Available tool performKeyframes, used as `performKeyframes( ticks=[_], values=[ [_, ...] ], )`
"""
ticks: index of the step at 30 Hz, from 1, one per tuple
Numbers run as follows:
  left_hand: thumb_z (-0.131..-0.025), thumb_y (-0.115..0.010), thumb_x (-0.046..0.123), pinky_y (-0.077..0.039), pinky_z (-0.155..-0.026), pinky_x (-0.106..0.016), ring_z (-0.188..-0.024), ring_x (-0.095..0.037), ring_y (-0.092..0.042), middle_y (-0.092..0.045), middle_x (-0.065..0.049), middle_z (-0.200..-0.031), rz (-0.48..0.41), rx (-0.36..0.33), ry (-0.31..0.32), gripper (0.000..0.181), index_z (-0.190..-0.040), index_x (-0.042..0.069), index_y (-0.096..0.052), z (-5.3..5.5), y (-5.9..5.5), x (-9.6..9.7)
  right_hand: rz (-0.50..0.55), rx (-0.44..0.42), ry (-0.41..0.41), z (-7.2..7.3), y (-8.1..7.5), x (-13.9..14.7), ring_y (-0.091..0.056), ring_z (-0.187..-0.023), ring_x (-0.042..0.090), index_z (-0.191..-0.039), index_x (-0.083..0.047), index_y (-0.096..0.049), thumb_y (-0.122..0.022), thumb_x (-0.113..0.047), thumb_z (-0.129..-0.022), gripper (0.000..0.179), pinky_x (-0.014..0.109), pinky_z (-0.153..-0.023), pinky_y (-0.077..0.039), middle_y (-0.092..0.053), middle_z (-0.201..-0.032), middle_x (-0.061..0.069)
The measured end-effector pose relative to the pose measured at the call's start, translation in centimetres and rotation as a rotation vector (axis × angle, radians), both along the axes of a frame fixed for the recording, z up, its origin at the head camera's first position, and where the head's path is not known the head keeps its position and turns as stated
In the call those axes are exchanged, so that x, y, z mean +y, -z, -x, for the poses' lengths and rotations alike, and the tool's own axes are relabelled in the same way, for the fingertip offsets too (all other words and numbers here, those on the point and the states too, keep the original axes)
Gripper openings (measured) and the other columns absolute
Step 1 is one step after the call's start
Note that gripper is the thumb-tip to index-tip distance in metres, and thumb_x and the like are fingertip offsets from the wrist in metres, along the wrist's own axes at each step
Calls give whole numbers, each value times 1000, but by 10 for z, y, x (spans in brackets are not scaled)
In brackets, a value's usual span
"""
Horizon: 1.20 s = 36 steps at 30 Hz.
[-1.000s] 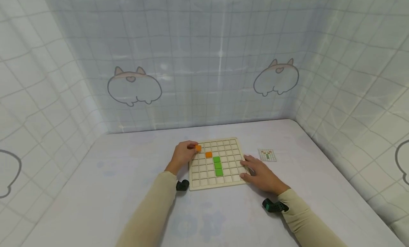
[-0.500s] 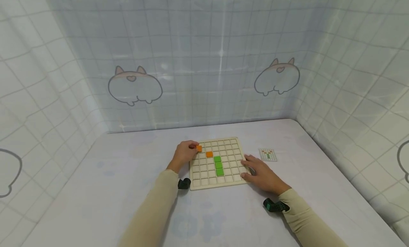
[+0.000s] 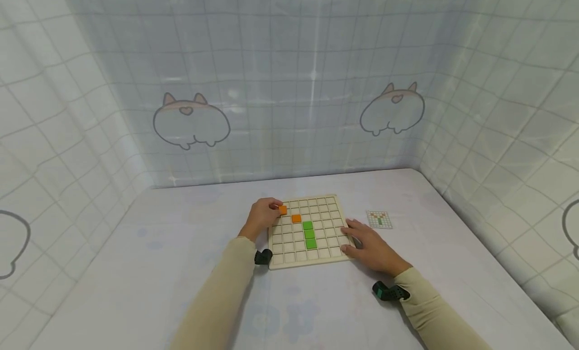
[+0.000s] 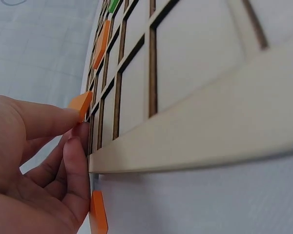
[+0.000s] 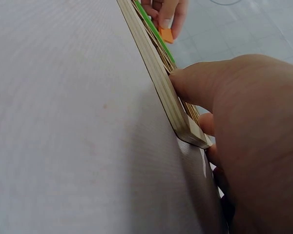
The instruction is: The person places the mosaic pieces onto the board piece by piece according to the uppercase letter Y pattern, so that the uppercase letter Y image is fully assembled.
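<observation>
My left hand [image 3: 263, 216] pinches an orange square tile [image 3: 282, 209] between thumb and fingers over the far left part of a pale wooden grid board [image 3: 280, 259]. In the left wrist view, that orange tile [image 4: 81, 103] is tilted at the fingertips. Another orange tile [image 4: 98, 214] shows below the fingers; whether the hand touches it, I cannot tell. An orange tile [image 3: 296, 218] and a column of green tiles [image 3: 309, 234] lie in the board's cells. My right hand [image 3: 372, 248] rests on the board's right edge, thumb and fingers spread; some of its fingers are hidden in the right wrist view.
A small pattern card [image 3: 379, 219] with a printed coloured grid lies right of the board. The white table [image 3: 181, 289] meets cloth walls with a grid print [image 3: 289, 103] at the back and sides. Dark bands [image 3: 390, 291] sit at both wrists.
The left hand has shifted slightly right with the pinched orange tile. The right hand stays at the board's edge, and the tiles on the board look the same.
</observation>
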State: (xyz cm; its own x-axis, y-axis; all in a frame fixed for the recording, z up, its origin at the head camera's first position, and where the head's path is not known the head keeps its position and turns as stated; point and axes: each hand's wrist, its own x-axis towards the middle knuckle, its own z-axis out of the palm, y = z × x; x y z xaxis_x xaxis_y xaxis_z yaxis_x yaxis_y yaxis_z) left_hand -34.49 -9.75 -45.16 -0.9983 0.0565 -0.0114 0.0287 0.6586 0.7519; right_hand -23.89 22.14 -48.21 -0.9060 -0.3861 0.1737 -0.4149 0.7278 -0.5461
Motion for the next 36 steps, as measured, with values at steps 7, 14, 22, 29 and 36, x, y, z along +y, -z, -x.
performKeyframes(
  ticks=[7, 14, 22, 29, 36],
  values=[
    [-95, -67, 11, -49, -94, -44, -110, -28, -59, -67, -9, -115, 2, -10, -6, 25, -118, 14, -74, 0, -3, 0, -5, -4, -3, 1, 1, 0, -23, -148, 37, -147, -8, -51, -63, -43, -98, 61, 61, -114, -22, -33, -160, 13],
    [-94, -67, 10, -50, -91, -43, -106, -27, -59, -67, -8, -113, -1, -7, 8, 25, -117, 14, -74, 0, -2, 0, -3, 0, -4, 1, 1, 1, -23, -148, 37, -148, -8, -51, -62, -43, -98, 61, 62, -114, -22, -33, -160, 13],
    [-94, -66, 10, -50, -89, -42, -102, -26, -60, -68, -8, -110, 37, 24, 29, 22, -114, 13, -75, 0, 0, 1, -4, -2, -4, 0, -2, 0, -24, -148, 38, -147, -7, -51, -62, -42, -98, 61, 62, -113, -22, -33, -159, 14],
    [-95, -66, 12, -50, -90, -43, -105, -27, -61, -68, -7, -112, 34, 4, 27, 24, -117, 15, -74, 2, 0, 1, 1, -12, 0, -1, -2, -1, -23, -148, 37, -147, -8, -51, -63, -42, -98, 61, 61, -114, -23, -33, -160, 14],
    [-97, -64, 12, -51, -90, -44, -108, -28, -61, -68, -9, -115, 17, -11, 38, 26, -121, 15, -73, 1, 0, 0, 4, -5, -6, -1, -2, -2, -23, -148, 37, -147, -7, -51, -63, -41, -98, 61, 61, -114, -23, -33, -159, 14]
  ],
)
